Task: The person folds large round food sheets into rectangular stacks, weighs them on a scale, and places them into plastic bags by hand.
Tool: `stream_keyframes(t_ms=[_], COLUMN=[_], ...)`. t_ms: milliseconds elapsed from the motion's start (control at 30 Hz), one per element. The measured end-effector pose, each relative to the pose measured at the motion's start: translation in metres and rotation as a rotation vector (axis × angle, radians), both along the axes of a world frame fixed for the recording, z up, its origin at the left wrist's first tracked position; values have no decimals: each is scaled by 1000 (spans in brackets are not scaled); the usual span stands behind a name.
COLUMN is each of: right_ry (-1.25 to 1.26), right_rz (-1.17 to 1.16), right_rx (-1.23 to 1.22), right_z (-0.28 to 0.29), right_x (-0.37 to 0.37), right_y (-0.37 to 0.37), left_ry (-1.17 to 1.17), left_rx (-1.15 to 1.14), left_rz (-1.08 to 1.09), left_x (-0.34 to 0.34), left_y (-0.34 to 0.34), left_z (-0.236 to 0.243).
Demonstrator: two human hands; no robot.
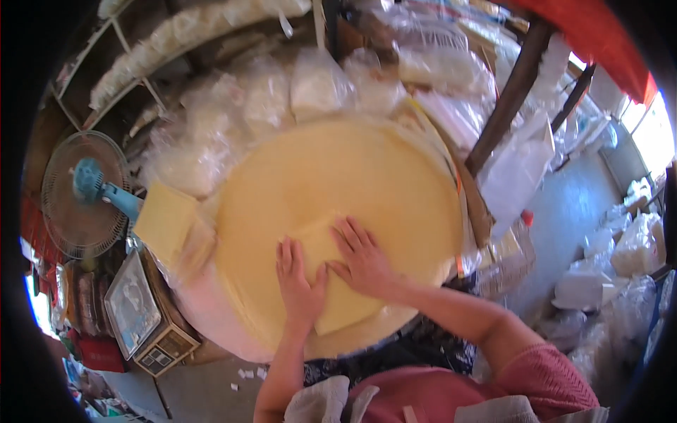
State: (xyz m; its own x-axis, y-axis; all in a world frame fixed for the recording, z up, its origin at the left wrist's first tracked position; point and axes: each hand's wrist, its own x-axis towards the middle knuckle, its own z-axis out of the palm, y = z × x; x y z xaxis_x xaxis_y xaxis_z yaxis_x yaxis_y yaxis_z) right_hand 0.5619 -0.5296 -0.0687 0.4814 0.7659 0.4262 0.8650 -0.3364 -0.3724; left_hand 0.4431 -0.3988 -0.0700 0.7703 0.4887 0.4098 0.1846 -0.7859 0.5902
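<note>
Both my hands lie on a pale yellow sheet point(345, 304) near the front of a large round yellow surface point(338, 169). My left hand point(300, 282) rests at the sheet's left side, fingers stretched forward and held flat. To its right, my right hand point(363, 261) presses flat on the sheet, its fingers slightly spread. The two thumbs come near each other. Neither hand grips anything. The sheet is close in colour to the surface, so its far edges are hard to make out.
Clear plastic bags point(317, 88) with pale contents crowd the far edge. At the left stand a stack of yellow sheets point(166, 218), a fan point(86, 190) and a box point(166, 342). A dark post point(511, 95) slants at the right, with more bags point(635, 243) along the floor.
</note>
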Motion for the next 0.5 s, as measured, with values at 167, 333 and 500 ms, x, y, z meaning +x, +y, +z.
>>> stream_keyframes(t_ms=[167,333,500], right_ry=[693,222,-4], right_rz=[142,-587,-970], right_rx=[45,252,-71], right_z=[28,61,47], right_x=[85,287,388], right_y=[-9,-42,-56], left_ry=[-363,-436,-361], left_rx=[-598,-722,-647], left_rz=[-164,-151,-57], left_x=[-17,-8,-12], left_y=[20,11,10], left_z=[-19,-20,-16])
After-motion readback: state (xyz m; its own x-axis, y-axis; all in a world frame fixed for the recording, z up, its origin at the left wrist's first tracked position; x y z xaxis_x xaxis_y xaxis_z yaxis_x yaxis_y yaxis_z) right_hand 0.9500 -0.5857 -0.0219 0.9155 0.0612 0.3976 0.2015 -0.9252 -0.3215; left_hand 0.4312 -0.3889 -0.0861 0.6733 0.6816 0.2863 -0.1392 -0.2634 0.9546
